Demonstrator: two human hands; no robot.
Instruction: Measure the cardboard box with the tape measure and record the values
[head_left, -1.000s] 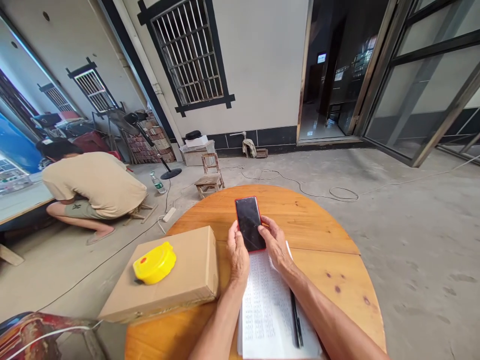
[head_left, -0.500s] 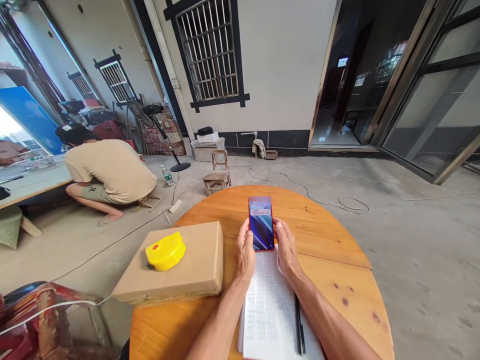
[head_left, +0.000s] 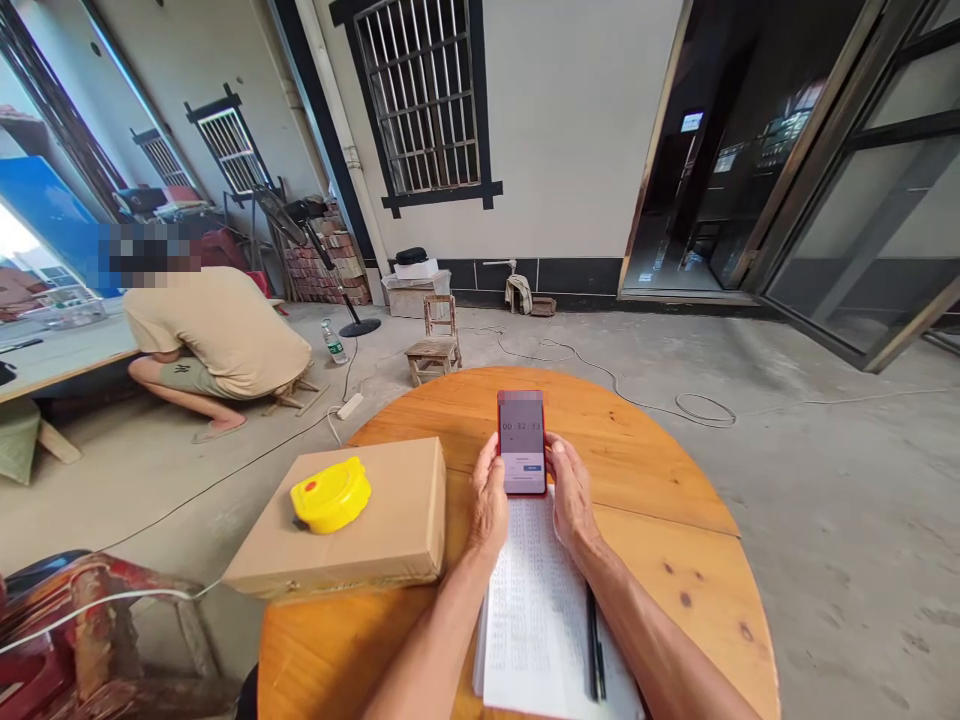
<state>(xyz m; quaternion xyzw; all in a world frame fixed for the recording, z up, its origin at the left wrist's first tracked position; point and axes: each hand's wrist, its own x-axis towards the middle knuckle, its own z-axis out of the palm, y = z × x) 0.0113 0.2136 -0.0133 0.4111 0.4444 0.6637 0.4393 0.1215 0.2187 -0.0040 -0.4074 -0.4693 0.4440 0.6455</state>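
Note:
Both hands hold a red-cased phone (head_left: 522,440) above the round wooden table (head_left: 645,470). My left hand (head_left: 489,500) grips its left edge and my right hand (head_left: 571,490) grips its right edge, thumbs by the lower screen. The screen is lit and shows a timer-like readout. Under my forearms lies a notebook (head_left: 532,610) with printed rows, and a black pen (head_left: 593,640) rests on its right side.
A cardboard box (head_left: 375,530) with a yellow lidded container (head_left: 330,494) sits on the table's left. A person in a beige shirt (head_left: 217,330) crouches at left by a workbench. A small wooden stool (head_left: 435,345), cables and a fan stand are on the concrete floor. A red chair (head_left: 90,630) is at lower left.
The phone screen went from dark to lit, then switched to a timer-like display. My hands shifted slightly on the phone, and the head view turned a little left.

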